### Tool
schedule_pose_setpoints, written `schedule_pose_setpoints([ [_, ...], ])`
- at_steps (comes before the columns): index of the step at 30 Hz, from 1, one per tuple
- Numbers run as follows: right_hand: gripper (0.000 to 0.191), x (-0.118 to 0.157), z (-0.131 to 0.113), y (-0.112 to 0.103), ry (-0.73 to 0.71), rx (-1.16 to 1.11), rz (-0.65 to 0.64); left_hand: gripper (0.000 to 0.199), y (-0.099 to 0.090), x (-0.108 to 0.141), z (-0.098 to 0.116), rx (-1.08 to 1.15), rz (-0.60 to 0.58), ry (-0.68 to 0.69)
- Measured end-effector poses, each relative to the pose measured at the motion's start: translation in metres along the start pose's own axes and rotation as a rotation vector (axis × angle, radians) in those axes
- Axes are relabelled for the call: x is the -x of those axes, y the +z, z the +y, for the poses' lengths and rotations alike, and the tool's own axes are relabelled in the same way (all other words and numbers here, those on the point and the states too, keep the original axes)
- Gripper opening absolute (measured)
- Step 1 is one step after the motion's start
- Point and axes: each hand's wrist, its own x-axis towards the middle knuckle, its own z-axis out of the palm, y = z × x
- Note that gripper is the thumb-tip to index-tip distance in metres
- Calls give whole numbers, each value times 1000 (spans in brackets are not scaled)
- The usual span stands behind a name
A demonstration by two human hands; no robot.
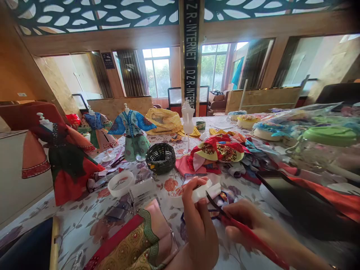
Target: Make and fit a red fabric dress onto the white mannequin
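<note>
My left hand (201,225) is raised over the table, its fingers closed on a small white piece (200,192) with a folded or block-like shape. My right hand (249,219) grips a long red-handled tool (253,240). Its thin, dark, curved tip meets the white piece or lies just in front of it; which one I cannot tell. Below the hands are dark blue and patterned fabric scraps (225,197). By my left wrist lies a gold, green and pink brocade cloth (135,240).
Dressed doll mannequins (131,123) stand on the left, near a black woven basket (161,159) and white ring (121,184). A bare mannequin (188,120) rises behind a red fabric pile (216,150). At right are a dark tablet (303,198) and green-lidded jar (329,137).
</note>
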Motion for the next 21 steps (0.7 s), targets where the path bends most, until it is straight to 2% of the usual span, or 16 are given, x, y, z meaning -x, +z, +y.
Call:
schedule_pose_setpoints([
  [3, 44, -1, -4, 0, 76, -54, -166, 27, 0, -1, 0, 14, -11, -4],
  [6, 48, -2, -5, 1, 111, -83, -224, 28, 0, -2, 0, 30, -19, -11],
  [10, 52, -2, -3, 2, 103, -30, -201, 28, 0, -2, -3, 71, -19, -25],
  [16, 50, -4, 1, 6, -49, 124, -78, 26, 0, -2, -3, 79, -17, -75],
  [21, 48, -6, -1, 9, -99, 200, -25, 24, 0, -2, -4, 89, -8, -97],
])
